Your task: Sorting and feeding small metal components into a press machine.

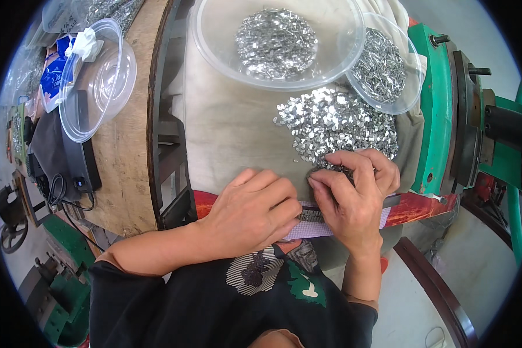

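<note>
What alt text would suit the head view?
A person's right hand is at the near edge of a pile of small silvery pieces on a beige cloth, with the left hand at a dark strip. Beyond the pile, a large clear tub and a smaller clear tub hold more silvery bits.

No words or numbers are standing out legibly. Toward the left edge of the wooden table (124,165), a blue plastic packet (55,78) is carrying pale printing, too small and creased to read. Near the table's front left corner, a black rectangular box (81,153) is showing a tiny light mark (80,182) on its end, also unreadable. The person's black T-shirt (174,307) is bearing a striped print (250,272) and a green print (296,283), neither forming readable text.
</note>
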`<state>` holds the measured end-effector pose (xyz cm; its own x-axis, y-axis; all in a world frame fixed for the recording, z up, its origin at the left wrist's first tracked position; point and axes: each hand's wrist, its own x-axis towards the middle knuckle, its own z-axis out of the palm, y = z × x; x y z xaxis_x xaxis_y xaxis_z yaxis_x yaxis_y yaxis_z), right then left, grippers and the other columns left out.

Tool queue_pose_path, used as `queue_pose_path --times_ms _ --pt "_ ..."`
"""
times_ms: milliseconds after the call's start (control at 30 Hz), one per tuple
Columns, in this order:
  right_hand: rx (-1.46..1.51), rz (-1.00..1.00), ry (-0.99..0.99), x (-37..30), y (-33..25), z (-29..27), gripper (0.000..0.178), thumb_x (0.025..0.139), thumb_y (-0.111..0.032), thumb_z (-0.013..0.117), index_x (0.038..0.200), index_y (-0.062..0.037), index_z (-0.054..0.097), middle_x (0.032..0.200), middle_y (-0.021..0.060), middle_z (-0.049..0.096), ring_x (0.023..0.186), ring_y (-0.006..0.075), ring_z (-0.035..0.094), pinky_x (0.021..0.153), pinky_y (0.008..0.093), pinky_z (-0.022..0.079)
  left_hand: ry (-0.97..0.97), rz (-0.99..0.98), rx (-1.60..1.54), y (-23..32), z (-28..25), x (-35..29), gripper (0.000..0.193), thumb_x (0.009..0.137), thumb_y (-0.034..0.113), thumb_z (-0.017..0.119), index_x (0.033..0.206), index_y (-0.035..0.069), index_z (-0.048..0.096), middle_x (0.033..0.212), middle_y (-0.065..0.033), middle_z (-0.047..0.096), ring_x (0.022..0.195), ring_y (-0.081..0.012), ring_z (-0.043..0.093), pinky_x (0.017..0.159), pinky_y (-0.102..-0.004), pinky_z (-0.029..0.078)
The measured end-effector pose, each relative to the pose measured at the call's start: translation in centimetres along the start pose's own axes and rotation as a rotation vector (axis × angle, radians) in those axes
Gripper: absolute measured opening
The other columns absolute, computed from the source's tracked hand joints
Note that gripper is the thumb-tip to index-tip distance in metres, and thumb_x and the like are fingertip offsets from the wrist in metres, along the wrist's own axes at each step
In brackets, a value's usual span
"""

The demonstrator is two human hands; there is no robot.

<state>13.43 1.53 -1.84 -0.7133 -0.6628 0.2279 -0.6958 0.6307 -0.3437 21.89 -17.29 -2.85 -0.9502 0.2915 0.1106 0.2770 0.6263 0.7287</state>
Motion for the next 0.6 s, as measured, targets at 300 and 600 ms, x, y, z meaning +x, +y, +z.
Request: queue_pose_path --times_ms 300,600 --pt "0.083 0.074 0.003 -4.5 -0.5 -1.4 0.016 0.068 -0.024 0.083 0.079 -0.0206 0.072 0.104 -0.0079 0.066 0.109 0.0234 0.051 0.096 0.0428 0.032 -0.01 0.015 0.05 0.1 0.1 0.0 0.026 0.075 0.025 0.079 0.093 0.011 0.067 0.097 -0.0018 0.061 0.089 -0.0224 0.057 0.077 -0.0358 0.041" --pt "0.1 0.085 0.056 -3.0 0.0 -0.8 0.018 0.069 -0.02 0.083 0.086 -0.022 0.077 0.104 -0.0061 0.066 0.108 0.0256 0.051 0.095 0.0409 0.033 -0.032 0.053 0.106 0.1 0.0 -0.5 0.027 0.073 0.023 0.077 0.094 0.01 0.068 0.098 -0.0019 0.061 0.09 -0.0217 0.058 0.078 -0.0358 0.042"
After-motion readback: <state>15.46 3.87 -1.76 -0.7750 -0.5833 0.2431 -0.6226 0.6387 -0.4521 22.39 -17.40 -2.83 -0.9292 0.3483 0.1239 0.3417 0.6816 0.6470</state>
